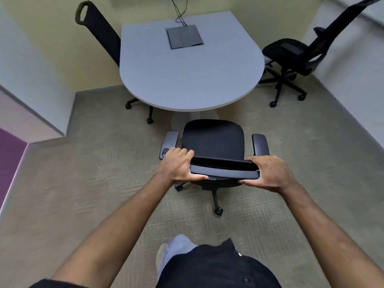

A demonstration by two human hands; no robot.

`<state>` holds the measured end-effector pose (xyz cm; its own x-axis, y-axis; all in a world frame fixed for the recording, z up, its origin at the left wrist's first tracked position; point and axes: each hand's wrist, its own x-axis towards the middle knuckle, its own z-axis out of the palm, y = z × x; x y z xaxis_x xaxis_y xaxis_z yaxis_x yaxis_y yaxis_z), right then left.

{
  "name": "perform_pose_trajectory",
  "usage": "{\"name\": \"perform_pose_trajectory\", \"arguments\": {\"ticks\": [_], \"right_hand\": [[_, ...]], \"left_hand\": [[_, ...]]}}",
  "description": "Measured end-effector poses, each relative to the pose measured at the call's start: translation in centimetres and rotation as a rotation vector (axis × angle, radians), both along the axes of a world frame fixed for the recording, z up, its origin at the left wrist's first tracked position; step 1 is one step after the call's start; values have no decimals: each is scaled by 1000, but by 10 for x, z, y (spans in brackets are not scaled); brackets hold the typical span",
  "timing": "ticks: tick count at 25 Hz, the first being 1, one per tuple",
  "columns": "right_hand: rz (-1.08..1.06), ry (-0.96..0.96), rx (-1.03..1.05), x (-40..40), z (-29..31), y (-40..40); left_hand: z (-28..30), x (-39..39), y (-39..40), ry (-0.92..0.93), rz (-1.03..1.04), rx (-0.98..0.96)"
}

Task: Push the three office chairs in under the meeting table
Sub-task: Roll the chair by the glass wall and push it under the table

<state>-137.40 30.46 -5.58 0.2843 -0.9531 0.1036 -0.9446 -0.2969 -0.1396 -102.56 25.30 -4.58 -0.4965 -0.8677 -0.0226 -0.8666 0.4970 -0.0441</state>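
A black office chair [213, 138] with grey armrests stands in front of me, its seat just short of the rounded near edge of the grey meeting table [187, 80]. My left hand [179, 166] grips the left end of its backrest top, and my right hand [268, 173] grips the right end. A second black chair [101, 32] sits tucked against the table's left side, only its tall back and casters showing. The third black chair [291, 53] stands apart from the table at the right, turned sideways.
A grey cable box [184, 37] with black cords sits in the tabletop. Walls close in on the left and right; beige carpet [93, 183] stretches around me. My foot in a pale shoe [172, 252] shows at the bottom.
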Motion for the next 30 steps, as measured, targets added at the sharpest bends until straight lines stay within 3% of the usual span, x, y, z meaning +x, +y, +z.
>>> {"name": "perform_pose_trajectory", "arguments": {"ticks": [17,30], "right_hand": [[104,59,23,-38,-2,-47],[99,12,25,12,4,-103]], "left_hand": [[-6,-29,-7,-5,98,4],[-1,17,-64,-28,100,5]]}}
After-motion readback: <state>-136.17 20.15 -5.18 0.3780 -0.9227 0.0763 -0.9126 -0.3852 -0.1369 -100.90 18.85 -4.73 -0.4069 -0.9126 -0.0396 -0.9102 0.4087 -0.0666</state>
